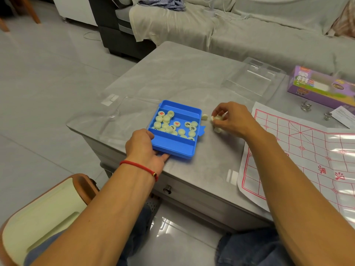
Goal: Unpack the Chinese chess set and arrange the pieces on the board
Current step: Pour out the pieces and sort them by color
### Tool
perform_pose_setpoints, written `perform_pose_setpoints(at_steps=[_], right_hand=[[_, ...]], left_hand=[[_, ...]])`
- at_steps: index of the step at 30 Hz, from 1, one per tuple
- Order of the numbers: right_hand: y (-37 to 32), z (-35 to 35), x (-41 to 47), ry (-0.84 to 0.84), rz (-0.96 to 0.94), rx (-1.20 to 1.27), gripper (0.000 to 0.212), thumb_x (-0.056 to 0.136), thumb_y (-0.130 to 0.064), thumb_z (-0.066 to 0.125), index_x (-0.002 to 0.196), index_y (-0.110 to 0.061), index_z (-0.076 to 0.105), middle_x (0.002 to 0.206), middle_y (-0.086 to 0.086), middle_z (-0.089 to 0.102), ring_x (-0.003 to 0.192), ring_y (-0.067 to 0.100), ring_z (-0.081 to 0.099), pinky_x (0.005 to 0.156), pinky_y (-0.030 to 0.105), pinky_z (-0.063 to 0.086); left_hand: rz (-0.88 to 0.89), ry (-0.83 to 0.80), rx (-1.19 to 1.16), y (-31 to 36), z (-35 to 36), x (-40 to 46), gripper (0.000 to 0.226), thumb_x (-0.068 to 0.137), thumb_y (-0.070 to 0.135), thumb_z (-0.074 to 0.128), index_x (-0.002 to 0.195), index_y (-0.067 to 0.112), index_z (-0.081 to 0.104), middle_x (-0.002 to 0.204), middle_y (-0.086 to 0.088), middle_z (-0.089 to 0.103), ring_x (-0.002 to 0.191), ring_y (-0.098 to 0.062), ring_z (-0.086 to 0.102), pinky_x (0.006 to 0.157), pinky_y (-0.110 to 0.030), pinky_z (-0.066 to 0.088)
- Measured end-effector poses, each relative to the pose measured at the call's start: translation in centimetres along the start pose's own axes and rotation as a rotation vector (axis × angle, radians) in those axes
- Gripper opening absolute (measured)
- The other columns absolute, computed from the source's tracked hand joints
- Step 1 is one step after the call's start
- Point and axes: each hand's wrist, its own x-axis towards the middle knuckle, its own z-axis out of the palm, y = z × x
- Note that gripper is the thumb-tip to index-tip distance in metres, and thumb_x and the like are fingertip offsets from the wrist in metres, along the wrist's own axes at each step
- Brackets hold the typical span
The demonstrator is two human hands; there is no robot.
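A blue plastic tray (173, 148) sits near the table's front left corner and holds several cream round chess pieces (181, 131), some with red or black characters. My left hand (143, 145) grips the tray's near left corner. To the tray's right, my right hand (229, 117) is closed around several cream pieces just above the table. One loose piece (204, 117) lies between the tray and that hand. The paper chess board (299, 150) with red lines is spread at the right, its left edge hanging over the table front.
A purple game box (320, 87) and a clear plastic insert (253, 77) lie at the back right of the grey table (172, 73). Two metal ring puzzles (306, 106) and a paper slip (343, 116) lie beside the board. A sofa stands behind the table.
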Motion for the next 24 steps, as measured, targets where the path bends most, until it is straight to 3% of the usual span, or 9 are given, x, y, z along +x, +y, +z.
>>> perform_pose_setpoints(at_steps=[4, 7, 9, 12, 14, 18, 24], right_hand=[[-0.9, -0.8, -0.5, -0.054, -0.053, -0.045, 0.033, 0.081, -0.03, 0.078, 0.112, -0.026, 0.066, 0.11, -0.003, 0.059, 0.089, 0.016, 0.061, 0.077, 0.029, 0.049], [-3.4, -1.0, -1.0, 0.085, -0.161, 0.029, 0.024, 0.082, -0.026, 0.075, 0.106, -0.026, 0.069, 0.102, -0.009, 0.063, 0.081, 0.01, 0.061, 0.067, 0.016, 0.045], [-6.1, -0.4, -1.5, -0.005, -0.267, 0.078, 0.018, 0.083, -0.027, 0.076, 0.101, -0.026, 0.071, 0.097, -0.011, 0.068, 0.076, 0.006, 0.061, 0.063, 0.009, 0.042], [-8.6, 1.9, -2.1, -0.227, -0.411, -0.009, 0.023, 0.085, -0.031, 0.075, 0.108, -0.025, 0.072, 0.105, -0.007, 0.068, 0.083, 0.008, 0.06, 0.075, 0.024, 0.047], [-8.9, 2.9, -2.0, -0.236, -0.421, -0.035, 0.027, 0.089, -0.035, 0.07, 0.115, -0.026, 0.07, 0.113, -0.004, 0.064, 0.09, 0.009, 0.057, 0.082, 0.031, 0.048], [-8.4, 3.3, -1.7, -0.252, -0.44, -0.06, 0.028, 0.092, -0.032, 0.068, 0.119, -0.028, 0.065, 0.118, -0.002, 0.055, 0.096, 0.012, 0.055, 0.085, 0.029, 0.046], [-8.6, 3.2, -1.3, -0.199, -0.463, -0.076, 0.021, 0.085, -0.03, 0.075, 0.105, -0.025, 0.069, 0.101, -0.004, 0.059, 0.08, 0.008, 0.054, 0.074, 0.027, 0.045]], left_hand=[[0.008, 0.001, 0.002, -0.1, 0.0, -0.1, 0.018, 0.088, 0.0, 0.041, 0.096, 0.011, 0.053, 0.101, -0.015, 0.061, 0.09, -0.033, 0.066, 0.065, -0.048, 0.056], [0.007, 0.005, 0.006, -0.1, 0.0, -0.1, 0.018, 0.088, -0.001, 0.04, 0.095, 0.011, 0.052, 0.101, -0.015, 0.061, 0.09, -0.033, 0.065, 0.066, -0.048, 0.056], [0.004, 0.008, 0.002, -0.1, 0.2, -0.2, 0.019, 0.089, -0.001, 0.039, 0.094, 0.011, 0.052, 0.1, -0.015, 0.061, 0.088, -0.033, 0.065, 0.067, -0.048, 0.056], [0.011, 0.013, -0.007, -0.3, 0.3, -0.1, 0.022, 0.087, -0.002, 0.039, 0.095, 0.01, 0.055, 0.102, -0.016, 0.063, 0.088, -0.033, 0.065, 0.067, -0.048, 0.056], [0.018, 0.02, -0.008, -0.3, 0.2, 0.1, 0.024, 0.086, -0.002, 0.04, 0.097, 0.01, 0.057, 0.104, -0.016, 0.064, 0.089, -0.033, 0.066, 0.068, -0.047, 0.056], [0.03, 0.019, -0.002, -0.4, 0.2, 0.3, 0.024, 0.085, -0.001, 0.041, 0.097, 0.01, 0.058, 0.103, -0.016, 0.064, 0.089, -0.033, 0.066, 0.067, -0.046, 0.056], [0.04, 0.012, 0.009, -0.5, 0.2, 0.3, 0.022, 0.086, 0.0, 0.042, 0.097, 0.011, 0.057, 0.107, -0.016, 0.064, 0.094, -0.034, 0.066, 0.072, -0.049, 0.056]])
